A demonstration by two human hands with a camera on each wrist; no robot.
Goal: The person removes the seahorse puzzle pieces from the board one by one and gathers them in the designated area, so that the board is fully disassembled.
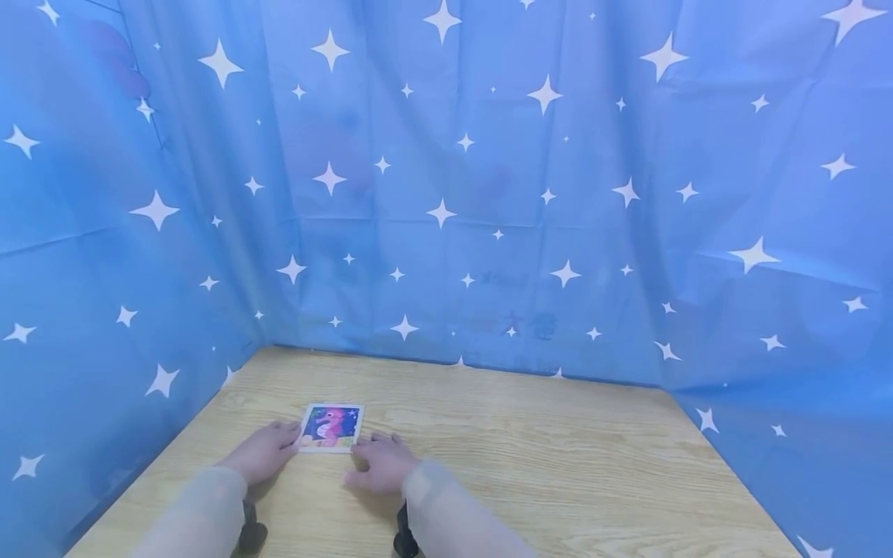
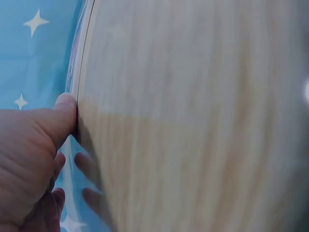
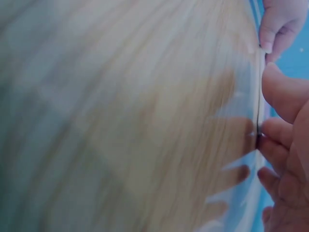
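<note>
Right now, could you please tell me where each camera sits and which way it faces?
Head: worn on the head, facing forward and down at the tabletop, seahorse card and starry curtain; sleeves, left hand and right hand show.
Left wrist: worn there, looking along the tabletop; part of the left hand shows.
Right wrist: worn there, looking along the tabletop; part of the right hand shows, with the left hand beyond.
Shared: head and right wrist views both show both hands.

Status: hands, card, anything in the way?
Left hand touching left edge of seahorse card; right hand at its lower right corner. Card on table, picture up. No obstacle seen between hands and card.
</note>
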